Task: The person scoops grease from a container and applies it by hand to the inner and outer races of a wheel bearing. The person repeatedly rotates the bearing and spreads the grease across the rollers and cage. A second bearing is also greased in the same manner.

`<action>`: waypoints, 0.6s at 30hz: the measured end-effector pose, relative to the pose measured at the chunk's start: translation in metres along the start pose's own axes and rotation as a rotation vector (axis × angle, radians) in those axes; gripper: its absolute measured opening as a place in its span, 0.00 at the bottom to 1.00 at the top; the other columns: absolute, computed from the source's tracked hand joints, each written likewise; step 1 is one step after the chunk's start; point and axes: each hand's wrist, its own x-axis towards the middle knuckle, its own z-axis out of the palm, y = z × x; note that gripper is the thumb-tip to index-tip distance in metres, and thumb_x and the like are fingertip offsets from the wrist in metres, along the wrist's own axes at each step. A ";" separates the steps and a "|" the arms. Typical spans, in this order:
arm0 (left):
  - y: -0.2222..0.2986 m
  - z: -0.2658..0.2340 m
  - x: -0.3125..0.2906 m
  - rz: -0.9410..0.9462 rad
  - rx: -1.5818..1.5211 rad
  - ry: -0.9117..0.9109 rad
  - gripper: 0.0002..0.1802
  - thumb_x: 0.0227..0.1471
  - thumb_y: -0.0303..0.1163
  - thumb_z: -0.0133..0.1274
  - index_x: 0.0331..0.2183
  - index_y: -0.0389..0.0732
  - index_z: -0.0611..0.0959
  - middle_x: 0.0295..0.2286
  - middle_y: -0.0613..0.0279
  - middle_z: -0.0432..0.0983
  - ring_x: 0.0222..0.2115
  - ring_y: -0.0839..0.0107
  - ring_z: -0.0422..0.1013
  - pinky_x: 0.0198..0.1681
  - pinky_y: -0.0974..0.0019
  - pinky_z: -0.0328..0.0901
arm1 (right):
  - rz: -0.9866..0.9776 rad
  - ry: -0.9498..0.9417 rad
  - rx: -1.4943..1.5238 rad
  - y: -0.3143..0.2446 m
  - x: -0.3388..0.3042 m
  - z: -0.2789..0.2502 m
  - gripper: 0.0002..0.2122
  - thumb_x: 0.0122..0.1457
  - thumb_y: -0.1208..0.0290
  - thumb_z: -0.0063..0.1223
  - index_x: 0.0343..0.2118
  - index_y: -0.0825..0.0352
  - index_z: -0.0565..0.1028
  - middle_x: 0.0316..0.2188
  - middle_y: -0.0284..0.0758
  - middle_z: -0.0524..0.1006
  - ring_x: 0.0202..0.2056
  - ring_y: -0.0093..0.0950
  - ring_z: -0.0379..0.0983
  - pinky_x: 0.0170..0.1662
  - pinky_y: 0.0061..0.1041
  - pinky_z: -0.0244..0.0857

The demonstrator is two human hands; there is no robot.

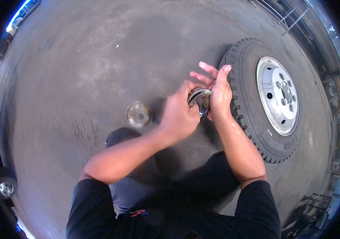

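Observation:
My left hand (180,109) is wrapped round a shiny ring-shaped metal bearing (202,102), with the thumb inside its opening. The bearing's edge presses against the palm of my right hand (221,93). That right hand is open, its fingers stretched out and spread, and its skin looks wet or greasy. Dark grease seems to coat part of the bearing. To the left of my hands, a round, shallow metal dish or cap (138,114) rests on the floor.
Right of my hands is a large treaded tyre (243,75) on a silver steel wheel (263,91) with several lug nuts. Concrete floor (86,59) spreads all around. A vehicle's wheel (6,187) shows at the far left, and a metal frame (293,20) stands at the upper right.

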 end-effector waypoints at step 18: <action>0.018 -0.018 0.012 -0.557 -0.259 -0.033 0.15 0.47 0.20 0.46 0.41 0.34 0.71 0.22 0.57 0.72 0.10 0.74 0.66 0.08 0.71 0.55 | -0.052 -0.305 -0.037 0.020 0.004 -0.021 0.46 0.58 0.28 0.10 0.62 0.64 0.62 0.61 0.40 0.62 0.58 0.37 0.63 0.63 0.39 0.51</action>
